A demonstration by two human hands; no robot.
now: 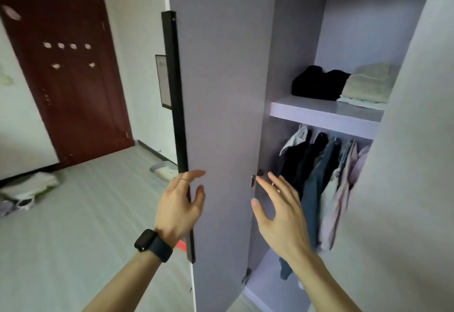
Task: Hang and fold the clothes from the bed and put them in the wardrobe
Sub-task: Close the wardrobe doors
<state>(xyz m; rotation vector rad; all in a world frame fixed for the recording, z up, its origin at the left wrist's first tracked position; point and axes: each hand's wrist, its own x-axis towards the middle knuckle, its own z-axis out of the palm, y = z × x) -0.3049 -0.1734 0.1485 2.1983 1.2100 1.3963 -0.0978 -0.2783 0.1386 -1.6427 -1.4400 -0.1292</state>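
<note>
The lilac wardrobe (344,29) stands open in front of me. Its left door (221,115) is swung out, with a long black handle strip (175,95) on its edge. My left hand (180,203), wearing a ring and a black watch, lies at the lower part of that strip with fingers loosely spread. My right hand (277,211) hovers open in front of the door's inner face, holding nothing. On the shelf (326,112) lie a folded black garment (317,83) and folded beige clothes (368,83). Several garments (326,176) hang below the shelf.
A dark red room door (66,78) stands at the left. Clothes and shoes (27,191) lie on the grey floor by the wall. The wardrobe's right door (412,189) fills the right side. A framed picture (163,80) leans behind the left door.
</note>
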